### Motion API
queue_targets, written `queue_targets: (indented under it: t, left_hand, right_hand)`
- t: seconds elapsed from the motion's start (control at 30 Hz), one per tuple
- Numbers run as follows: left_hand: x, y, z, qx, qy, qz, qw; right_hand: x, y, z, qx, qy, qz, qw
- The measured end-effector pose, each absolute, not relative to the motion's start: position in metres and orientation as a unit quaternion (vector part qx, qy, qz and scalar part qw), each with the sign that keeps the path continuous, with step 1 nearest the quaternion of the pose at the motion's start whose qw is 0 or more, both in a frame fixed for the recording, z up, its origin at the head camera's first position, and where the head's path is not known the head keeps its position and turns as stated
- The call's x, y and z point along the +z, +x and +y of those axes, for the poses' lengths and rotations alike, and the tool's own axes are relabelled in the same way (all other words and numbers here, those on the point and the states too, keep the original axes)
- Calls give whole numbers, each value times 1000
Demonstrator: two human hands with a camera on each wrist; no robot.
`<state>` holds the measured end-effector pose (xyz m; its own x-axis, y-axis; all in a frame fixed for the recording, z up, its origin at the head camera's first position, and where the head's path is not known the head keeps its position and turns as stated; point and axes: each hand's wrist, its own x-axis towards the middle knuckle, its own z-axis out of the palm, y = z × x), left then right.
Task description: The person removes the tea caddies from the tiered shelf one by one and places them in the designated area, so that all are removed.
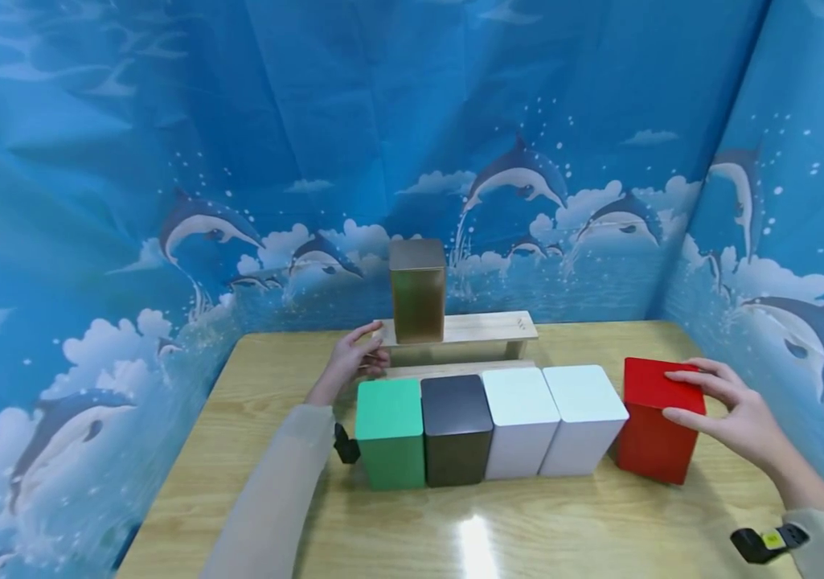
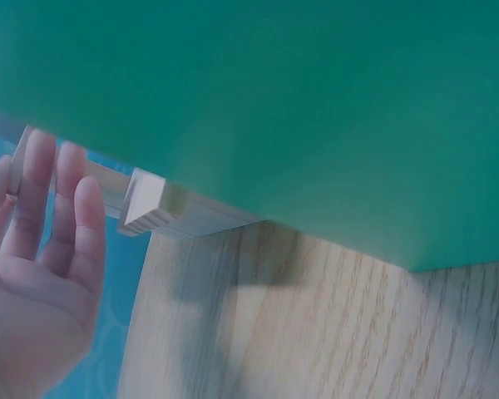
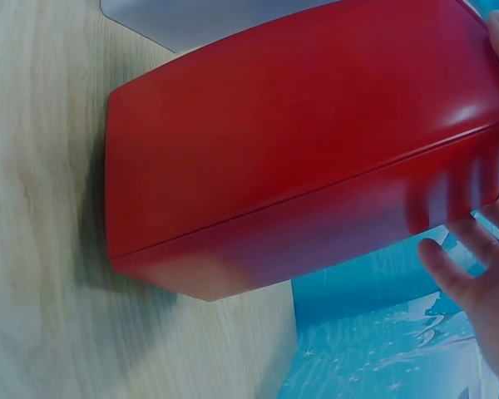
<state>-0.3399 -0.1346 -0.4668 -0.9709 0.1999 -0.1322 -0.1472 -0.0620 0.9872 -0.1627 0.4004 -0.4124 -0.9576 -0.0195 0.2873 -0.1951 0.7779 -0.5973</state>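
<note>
In the head view my right hand grips the top end of a tall red box, with thumb and fingers on opposite sides. The box leans slightly; whether its base touches the table cannot be told. My left hand pinches the left end of a raised wooden plank, also partly seen beside the fingers in the left wrist view. A gold-brown box stands upright on the plank near that hand. In front stands a row: a green box, a black box and two white boxes.
A lower wooden strip lies behind the row, partly hidden by it. All this is on a wood-grain table. Blue dolphin-print curtains hang behind and along both sides.
</note>
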Motion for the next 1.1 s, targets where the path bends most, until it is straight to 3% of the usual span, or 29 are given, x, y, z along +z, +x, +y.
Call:
queue_targets:
  t: [0.23, 0.87, 1.1]
  left_hand:
    - [-469, -341, -136, 727, 16, 676, 122]
    - [-468, -343, -137, 727, 20, 675, 125]
    - [-455, -334, -138, 729, 29, 668, 148]
  right_hand:
    - [-417, -158, 407, 343, 80, -927, 131]
    - [-412, -165, 404, 336, 143, -928, 68]
    - [-402, -174, 402, 339, 187, -922, 28]
